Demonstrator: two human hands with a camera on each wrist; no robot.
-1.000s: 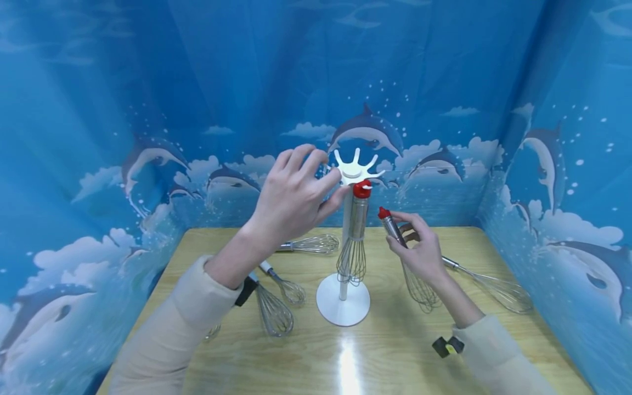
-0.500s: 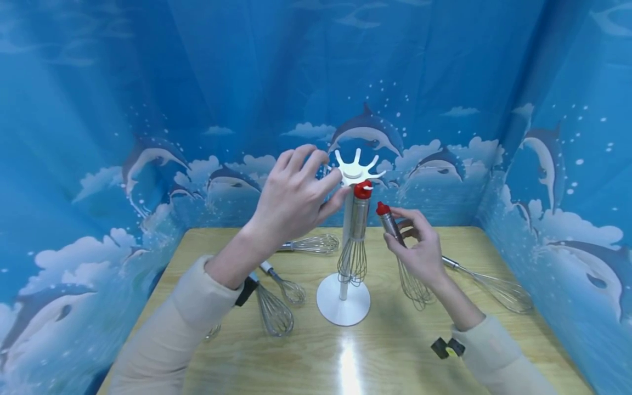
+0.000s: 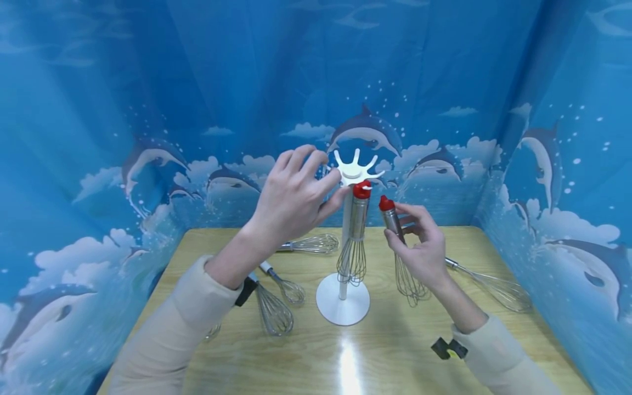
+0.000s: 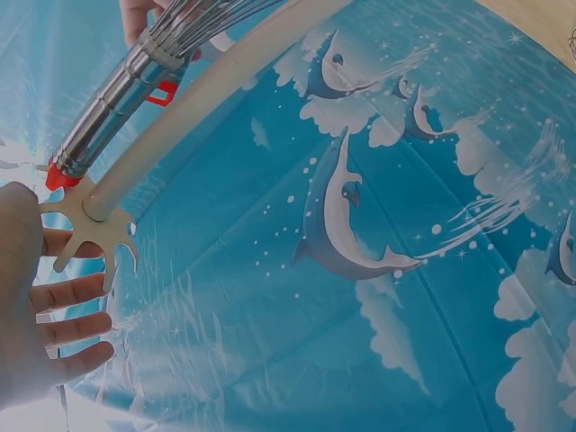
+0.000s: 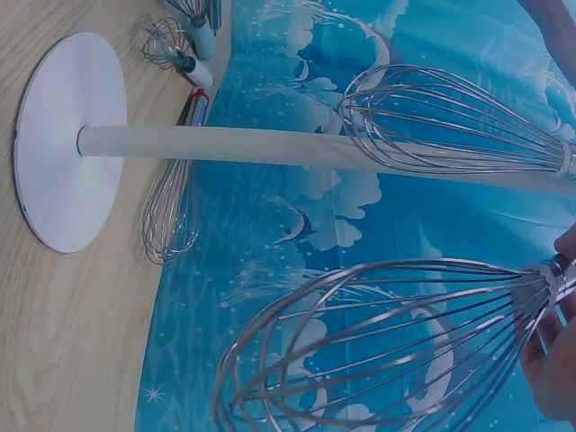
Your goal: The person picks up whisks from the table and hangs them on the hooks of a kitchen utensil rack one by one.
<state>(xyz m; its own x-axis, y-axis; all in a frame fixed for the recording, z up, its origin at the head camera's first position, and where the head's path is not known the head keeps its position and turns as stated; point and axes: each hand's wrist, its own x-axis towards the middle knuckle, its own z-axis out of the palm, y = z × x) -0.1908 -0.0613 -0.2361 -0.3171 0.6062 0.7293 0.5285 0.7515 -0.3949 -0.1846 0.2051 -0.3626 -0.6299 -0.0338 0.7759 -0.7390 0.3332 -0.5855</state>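
In the head view, my left hand (image 3: 298, 189) is at the left side of the hooked top of a white utensil stand (image 3: 351, 173), pinching it between thumb and index finger. The left wrist view shows its other fingers (image 4: 76, 328) stretched out. A balloon whisk (image 3: 359, 219) with a red end cap hangs from a front hook. Just right of it, my right hand (image 3: 419, 244) grips the steel handle of a second red-capped whisk (image 3: 392, 219), nearly upright, wires down, in the air. In the right wrist view its wire loops (image 5: 387, 333) are apart from the pole (image 5: 252, 144).
On the wooden table (image 3: 395, 356) lie several whisks: one (image 3: 316, 244) behind the left forearm, a large one (image 3: 274, 310) and a small one (image 3: 288, 288) at left, another (image 3: 494, 282) at right. The stand's round base (image 3: 343, 312) is mid-table. Blue dolphin curtains (image 3: 276, 82) surround the table.
The whisk in my right hand has risen slightly and turned more upright, its wire end swinging left. My left hand stays on the stand's top.
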